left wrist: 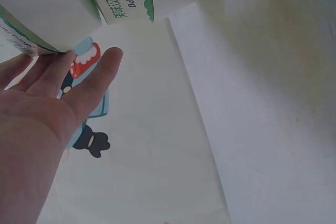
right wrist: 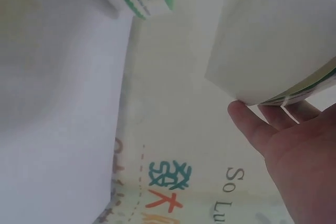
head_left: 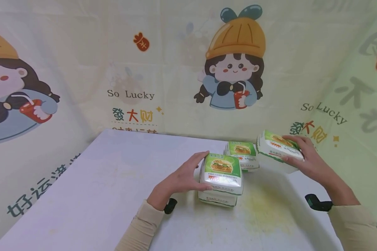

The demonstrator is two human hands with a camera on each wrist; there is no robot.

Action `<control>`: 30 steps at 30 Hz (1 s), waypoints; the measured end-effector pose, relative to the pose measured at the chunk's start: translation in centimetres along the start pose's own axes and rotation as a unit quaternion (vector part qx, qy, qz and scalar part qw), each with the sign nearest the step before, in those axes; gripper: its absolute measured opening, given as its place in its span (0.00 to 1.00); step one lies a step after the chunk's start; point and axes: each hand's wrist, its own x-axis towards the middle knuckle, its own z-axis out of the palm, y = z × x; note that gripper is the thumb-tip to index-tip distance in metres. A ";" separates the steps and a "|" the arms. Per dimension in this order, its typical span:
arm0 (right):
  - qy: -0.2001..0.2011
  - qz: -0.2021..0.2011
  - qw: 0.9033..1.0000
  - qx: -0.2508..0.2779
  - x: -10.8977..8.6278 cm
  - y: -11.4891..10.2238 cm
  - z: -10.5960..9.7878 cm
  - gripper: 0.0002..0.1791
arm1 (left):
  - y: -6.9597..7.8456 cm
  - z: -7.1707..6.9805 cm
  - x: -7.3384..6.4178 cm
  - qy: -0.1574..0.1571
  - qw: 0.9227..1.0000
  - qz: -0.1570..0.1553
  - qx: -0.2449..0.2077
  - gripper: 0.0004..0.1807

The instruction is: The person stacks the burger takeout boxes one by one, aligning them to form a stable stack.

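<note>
My left hand [head_left: 183, 178] grips the left side of a green-and-white hamburger box [head_left: 222, 170], thumb at its front and fingers toward the back. Directly beneath this one in the head view is a second hamburger box [head_left: 217, 199]. Off to the right, my right hand [head_left: 310, 161] holds another hamburger box [head_left: 278, 148] by its right end, raised over the table and tilted. In the right wrist view the fingertips meet the lower edge of that white box [right wrist: 278, 40]. One more hamburger box [head_left: 242, 157] sits behind the front pair.
All this is on a white table [head_left: 128, 181] with a yellowish stain [head_left: 267, 205] to the right of the front boxes. A printed cloth backdrop [head_left: 176, 69] with cartoon figures rises behind the table and along both sides. Each wrist wears a black camera mount [head_left: 318, 203].
</note>
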 end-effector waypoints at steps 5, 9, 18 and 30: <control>0.006 -0.011 1.000 0.002 0.1 -0.8 0.1 0.37 | 0.1 0.0 0.0 0.001 1.000 -0.001 -0.003 0.59; 0.010 -0.009 1.000 -0.004 0.0 -1.6 0.2 0.38 | 0.1 0.0 -0.1 0.001 1.000 -0.002 -0.005 0.59; 0.022 -0.029 0.999 0.000 0.0 -3.1 0.2 0.38 | 0.3 -0.1 0.0 -0.002 1.000 -0.009 -0.006 0.59; 0.023 -0.046 0.999 -0.004 0.1 -4.6 0.3 0.37 | 0.3 -0.1 -0.1 -0.002 1.000 -0.016 -0.006 0.59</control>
